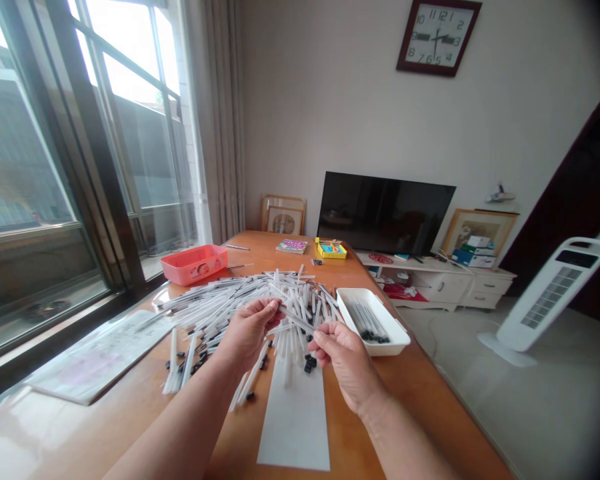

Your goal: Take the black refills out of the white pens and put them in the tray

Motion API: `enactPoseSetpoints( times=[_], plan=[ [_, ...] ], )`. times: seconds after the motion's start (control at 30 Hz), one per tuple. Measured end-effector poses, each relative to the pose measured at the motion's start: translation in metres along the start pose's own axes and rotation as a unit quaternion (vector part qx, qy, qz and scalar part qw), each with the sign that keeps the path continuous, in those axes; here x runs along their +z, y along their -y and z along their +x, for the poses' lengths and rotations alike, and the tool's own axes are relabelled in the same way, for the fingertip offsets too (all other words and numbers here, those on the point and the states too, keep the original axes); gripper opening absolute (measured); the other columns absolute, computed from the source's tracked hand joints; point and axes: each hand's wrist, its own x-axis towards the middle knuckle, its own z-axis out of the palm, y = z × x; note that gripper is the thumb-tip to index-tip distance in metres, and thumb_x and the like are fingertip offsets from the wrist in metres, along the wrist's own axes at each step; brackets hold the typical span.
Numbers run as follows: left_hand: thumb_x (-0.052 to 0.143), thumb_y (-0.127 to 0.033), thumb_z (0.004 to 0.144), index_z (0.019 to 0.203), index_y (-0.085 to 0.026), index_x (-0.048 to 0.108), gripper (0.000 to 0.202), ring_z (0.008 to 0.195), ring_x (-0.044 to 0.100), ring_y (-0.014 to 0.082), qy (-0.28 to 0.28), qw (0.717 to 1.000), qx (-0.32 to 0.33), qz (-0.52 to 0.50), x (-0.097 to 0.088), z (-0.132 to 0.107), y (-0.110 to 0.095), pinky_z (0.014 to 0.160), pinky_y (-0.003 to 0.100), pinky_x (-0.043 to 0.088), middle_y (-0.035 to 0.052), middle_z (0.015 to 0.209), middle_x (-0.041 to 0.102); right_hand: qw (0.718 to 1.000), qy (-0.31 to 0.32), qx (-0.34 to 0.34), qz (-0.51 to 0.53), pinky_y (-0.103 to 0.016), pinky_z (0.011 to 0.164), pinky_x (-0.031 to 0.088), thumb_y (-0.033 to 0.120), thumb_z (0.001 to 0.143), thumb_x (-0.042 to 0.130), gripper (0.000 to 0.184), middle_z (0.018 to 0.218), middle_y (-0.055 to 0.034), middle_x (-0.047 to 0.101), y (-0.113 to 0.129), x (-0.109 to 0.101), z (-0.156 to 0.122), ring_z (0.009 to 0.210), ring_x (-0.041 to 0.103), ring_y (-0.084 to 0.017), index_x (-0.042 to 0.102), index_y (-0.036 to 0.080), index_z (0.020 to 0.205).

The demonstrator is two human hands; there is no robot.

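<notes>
My left hand [250,330] and my right hand [343,357] are raised above the wooden table [420,393], both pinching one thin white pen tube [296,321] that spans between them. Under and behind the hands lies a big heap of white pen tubes [240,297] with small black caps [309,363] scattered among them. A white tray [397,339] to the right of my right hand holds several finished pens. A white paper strip [296,420] lies on the table below the hands.
A pink plastic basket [194,263] stands at the far left of the table, near the window. A printed sheet [100,353] lies at the left edge. Small books and a yellow box [331,250] sit at the far end. A white tower fan [550,293] stands on the floor at right.
</notes>
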Motion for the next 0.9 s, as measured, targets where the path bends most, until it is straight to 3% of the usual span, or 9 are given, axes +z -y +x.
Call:
enactPoseSetpoints(
  times=[0.17,0.37,0.53,0.67,0.77,0.9],
  plan=[
    [0.079,-0.026,0.077,0.092,-0.014,0.073,0.020,0.078,0.066,0.0112,0.040,0.998,-0.010,-0.037,0.002,-0.004,-0.006,0.078,0.022,0.050,0.0068,0.092,0.074,0.999,-0.001,0.039,-0.024,-0.022,0.049,0.034,0.061,0.088,0.059,0.048,0.060,-0.0062,0.067,-0.001,-0.001,0.000,0.050,0.050,-0.010,0.064,0.014,0.081],
    [0.076,-0.029,0.081,0.108,-0.017,0.068,0.030,0.079,0.071,0.0153,0.040,0.995,-0.048,-0.072,0.007,-0.009,-0.016,0.076,0.026,0.055,0.0096,0.096,0.075,0.999,-0.007,0.038,-0.018,-0.022,0.047,0.032,0.066,0.086,0.058,0.053,0.054,-0.0042,0.063,-0.002,0.003,0.000,0.046,0.047,-0.009,0.065,0.014,0.078],
    [0.078,-0.037,0.080,0.088,-0.016,0.064,0.026,0.069,0.069,0.0125,0.018,0.998,-0.054,-0.031,0.008,-0.011,-0.015,0.064,0.020,0.052,0.0072,0.080,0.074,0.999,-0.013,0.034,-0.032,-0.022,0.048,0.033,0.069,0.085,0.058,0.055,0.052,-0.0039,0.063,-0.002,0.005,0.000,0.046,0.048,-0.010,0.065,0.015,0.076],
    [0.078,-0.035,0.080,0.088,-0.014,0.067,0.025,0.071,0.068,0.0106,0.032,0.998,-0.046,-0.022,0.007,-0.009,-0.012,0.068,0.020,0.051,0.0076,0.084,0.075,0.999,-0.008,0.044,-0.026,-0.023,0.047,0.031,0.072,0.084,0.055,0.058,0.048,-0.0030,0.059,-0.003,0.006,-0.001,0.044,0.045,-0.010,0.064,0.015,0.074],
    [0.080,-0.035,0.077,0.084,-0.014,0.068,0.024,0.073,0.069,0.0112,0.012,0.999,-0.031,-0.015,0.007,-0.008,-0.011,0.071,0.021,0.051,0.0065,0.085,0.075,0.999,-0.013,0.036,-0.033,-0.024,0.050,0.034,0.069,0.085,0.057,0.056,0.057,-0.0050,0.064,-0.002,0.006,-0.001,0.050,0.049,-0.012,0.067,0.015,0.081],
    [0.082,-0.033,0.074,0.082,-0.015,0.068,0.024,0.076,0.070,0.0128,-0.009,1.000,-0.022,-0.020,0.004,-0.006,-0.009,0.075,0.023,0.051,0.0061,0.084,0.075,1.000,-0.008,-0.012,-0.020,-0.025,0.061,0.042,0.053,0.079,0.074,0.040,0.076,-0.0043,0.071,0.001,0.005,-0.001,0.067,0.058,-0.015,0.068,0.018,0.095]
  ],
)
